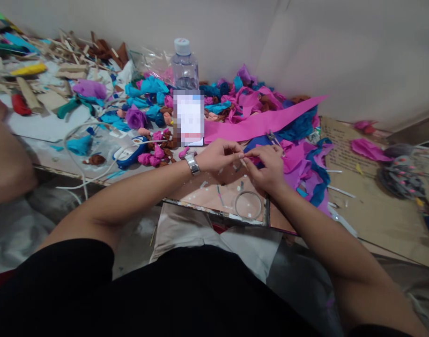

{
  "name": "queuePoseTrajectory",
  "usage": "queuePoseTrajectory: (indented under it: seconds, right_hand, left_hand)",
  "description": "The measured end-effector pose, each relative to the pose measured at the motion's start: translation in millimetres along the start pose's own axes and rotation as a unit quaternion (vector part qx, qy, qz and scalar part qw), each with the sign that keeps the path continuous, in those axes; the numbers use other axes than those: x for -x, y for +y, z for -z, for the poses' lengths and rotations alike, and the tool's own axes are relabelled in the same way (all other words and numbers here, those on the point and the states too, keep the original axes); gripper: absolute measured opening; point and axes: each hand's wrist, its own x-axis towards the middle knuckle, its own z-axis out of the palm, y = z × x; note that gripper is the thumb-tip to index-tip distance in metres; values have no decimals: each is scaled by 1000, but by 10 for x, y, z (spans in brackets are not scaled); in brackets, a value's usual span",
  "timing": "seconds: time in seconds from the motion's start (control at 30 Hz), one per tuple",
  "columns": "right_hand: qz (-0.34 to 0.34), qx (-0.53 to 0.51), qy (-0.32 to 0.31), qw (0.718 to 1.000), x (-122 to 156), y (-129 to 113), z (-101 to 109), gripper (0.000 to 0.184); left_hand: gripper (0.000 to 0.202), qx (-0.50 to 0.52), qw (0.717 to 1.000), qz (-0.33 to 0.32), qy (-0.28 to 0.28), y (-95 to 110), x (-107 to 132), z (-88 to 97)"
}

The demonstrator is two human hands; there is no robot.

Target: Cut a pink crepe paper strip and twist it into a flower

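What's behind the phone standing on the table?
A clear bottle with a white cap rises behind the phone, with crumpled coloured paper around it. The phone covers the bottle's lower part and whatever else lies directly behind.

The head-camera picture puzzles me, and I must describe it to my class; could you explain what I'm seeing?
There is no machine here. One camera, worn on a person's head, looks forward and down at two bare hands. The left hand, below a silver metal wristwatch, meets the right hand at the fingertips; whatever they may pinch is too small to tell. On the cluttered table lie a long bright-pink paper strip and a thin round pale ring. Farther back stands a clear plastic bottle with a white cap.
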Motion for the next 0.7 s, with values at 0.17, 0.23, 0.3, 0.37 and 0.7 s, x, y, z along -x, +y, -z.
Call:
queuePoseTrajectory:
  seconds: [0.17, 0.23, 0.3, 0.37, 0.7]
  right_hand:
    - [15, -18, 15, 1000, -12, -27, 16, 18]
    - [19, -29, 21, 999, -24, -39, 25, 17]
    - [21, -39, 23, 999, -32, -42, 33, 16]
    - [21, -38, 20, 999, -33, -34, 35, 16]
    - [-2, -6, 15, 1000, -1, 28, -20, 19]
  left_hand:
    - [52, -4, 1000, -19, 0, 9, 2, -5]
    - [53, -5, 1000, -21, -4, 8, 0, -8]
    - [54, -4, 1000, -20, -8, 2, -2, -10]
    - [54, -5, 1000, -14, -8, -6, -4, -14]
    - [51, -17, 1000, -14, 23, -51, 3, -43]
